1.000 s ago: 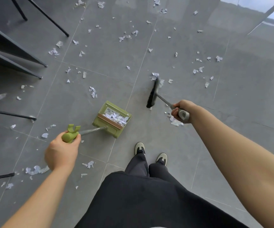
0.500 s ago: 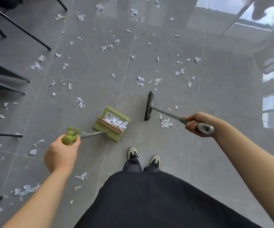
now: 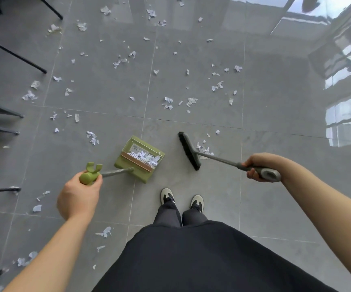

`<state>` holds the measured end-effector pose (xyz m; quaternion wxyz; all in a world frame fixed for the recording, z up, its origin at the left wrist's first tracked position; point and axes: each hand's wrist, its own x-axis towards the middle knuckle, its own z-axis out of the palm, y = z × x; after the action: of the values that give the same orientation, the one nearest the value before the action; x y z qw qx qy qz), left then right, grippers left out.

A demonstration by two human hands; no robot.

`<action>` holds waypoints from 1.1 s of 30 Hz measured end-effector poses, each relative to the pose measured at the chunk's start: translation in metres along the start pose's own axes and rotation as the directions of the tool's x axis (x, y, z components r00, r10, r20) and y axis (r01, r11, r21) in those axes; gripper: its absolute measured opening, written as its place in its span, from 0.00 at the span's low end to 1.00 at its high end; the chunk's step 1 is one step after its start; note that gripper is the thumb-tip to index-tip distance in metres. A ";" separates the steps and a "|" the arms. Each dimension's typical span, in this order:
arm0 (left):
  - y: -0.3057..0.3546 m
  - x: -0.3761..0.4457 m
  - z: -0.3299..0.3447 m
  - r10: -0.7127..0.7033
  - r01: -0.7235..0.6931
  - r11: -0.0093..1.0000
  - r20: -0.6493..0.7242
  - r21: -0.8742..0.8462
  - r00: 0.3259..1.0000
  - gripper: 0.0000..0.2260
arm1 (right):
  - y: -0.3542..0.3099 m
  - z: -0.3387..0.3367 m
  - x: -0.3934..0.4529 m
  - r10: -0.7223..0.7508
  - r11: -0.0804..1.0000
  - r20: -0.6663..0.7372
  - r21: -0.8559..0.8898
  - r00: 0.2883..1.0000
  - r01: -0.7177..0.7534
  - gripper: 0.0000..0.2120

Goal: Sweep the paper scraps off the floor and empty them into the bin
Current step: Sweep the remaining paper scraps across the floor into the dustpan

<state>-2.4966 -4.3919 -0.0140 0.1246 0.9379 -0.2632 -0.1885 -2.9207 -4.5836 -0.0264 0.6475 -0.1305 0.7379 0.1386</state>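
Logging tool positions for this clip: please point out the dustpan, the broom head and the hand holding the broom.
Dustpan (image 3: 126,163): head view, on its green rear wall.
Broom head (image 3: 188,150): head view, mid bristle bar.
Right hand (image 3: 254,168): head view, knuckles round the handle.

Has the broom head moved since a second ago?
Yes. The broom head came back across the tile seam toward the shoes, sitting right of the green dustpan.

Glossy grey floor tiles (image 3: 275,102), thin black furniture legs (image 3: 12,52) along the left, window glare (image 3: 343,114) mirrored at right, sneakers (image 3: 167,196) and black trousers (image 3: 191,260) below.
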 end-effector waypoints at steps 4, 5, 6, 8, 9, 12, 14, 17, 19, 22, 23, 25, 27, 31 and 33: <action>0.002 0.005 0.000 0.013 -0.013 1.000 0.005 -0.003 1.000 0.11 | 0.000 0.014 -0.001 -0.178 0.982 -0.151 -0.094 0.972 0.165 0.03; 0.002 0.008 0.000 0.014 -0.014 1.000 0.005 -0.004 1.000 0.12 | 0.000 0.019 -0.001 -0.223 0.971 -0.162 -0.123 0.961 0.204 0.04; 0.002 0.010 0.000 0.013 -0.013 1.000 0.005 -0.006 1.000 0.12 | 0.000 0.025 -0.003 -0.256 0.961 -0.165 -0.149 0.952 0.232 0.04; 0.001 0.014 0.000 0.009 -0.009 1.000 0.007 -0.005 1.000 0.12 | -0.002 0.033 -0.006 -0.297 0.945 -0.168 -0.189 0.940 0.265 0.04; 0.002 0.018 -0.002 0.007 -0.007 1.000 0.005 -0.009 1.000 0.12 | -0.007 0.038 -0.008 -0.316 0.938 -0.160 -0.203 0.935 0.282 0.05; 0.004 0.022 -0.002 0.006 -0.006 1.000 0.004 -0.016 1.000 0.11 | -0.024 0.048 -0.012 -0.354 0.928 -0.133 -0.176 0.926 0.330 0.06; 0.005 0.025 -0.003 -0.009 0.009 1.000 0.006 -0.020 1.000 0.12 | -0.040 0.055 -0.011 -0.342 0.937 -0.089 -0.108 0.936 0.332 0.06; 0.010 0.029 -0.004 -0.026 0.026 0.999 -0.001 -0.023 1.000 0.11 | -0.072 0.067 -0.006 -0.279 0.960 0.012 0.007 0.960 0.279 0.06; 0.015 0.032 -0.005 -0.048 0.047 0.999 -0.011 -0.026 0.999 0.12 | -0.095 0.077 -0.001 -0.250 0.966 0.097 0.089 0.963 0.242 0.03; 0.024 0.034 -0.005 -0.083 0.082 0.996 -0.021 -0.025 0.996 0.12 | -0.129 0.089 0.008 -0.222 0.959 0.232 0.226 0.947 0.170 0.02; 0.029 0.035 -0.004 -0.101 0.100 0.995 -0.025 -0.023 0.995 0.11 | -0.143 0.092 0.011 -0.219 0.952 0.274 0.272 0.936 0.143 0.02; 0.037 0.036 -0.002 -0.129 0.129 0.992 -0.033 -0.019 0.991 0.11 | -0.168 0.095 0.016 -0.221 0.925 0.331 0.369 0.917 0.090 0.02; 0.049 0.035 0.002 -0.164 0.163 0.986 -0.051 -0.011 0.985 0.11 | -0.193 0.095 0.021 -0.193 0.897 0.401 0.442 0.895 -0.005 0.02; 0.072 0.033 0.011 -0.207 0.206 0.978 -0.086 -0.023 0.975 0.11 | -0.232 0.087 0.037 -0.162 0.900 0.428 0.433 0.889 -0.045 0.03; 0.084 0.034 0.019 -0.211 0.212 0.977 -0.092 -0.006 0.973 0.11 | -0.249 0.077 0.044 -0.149 0.922 0.409 0.387 0.900 -0.023 0.02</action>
<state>-2.5150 -4.4826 -0.0128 0.1141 0.9685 -0.1562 -0.1567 -2.7628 -4.7863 -0.0885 0.8115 0.0079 0.5843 -0.0040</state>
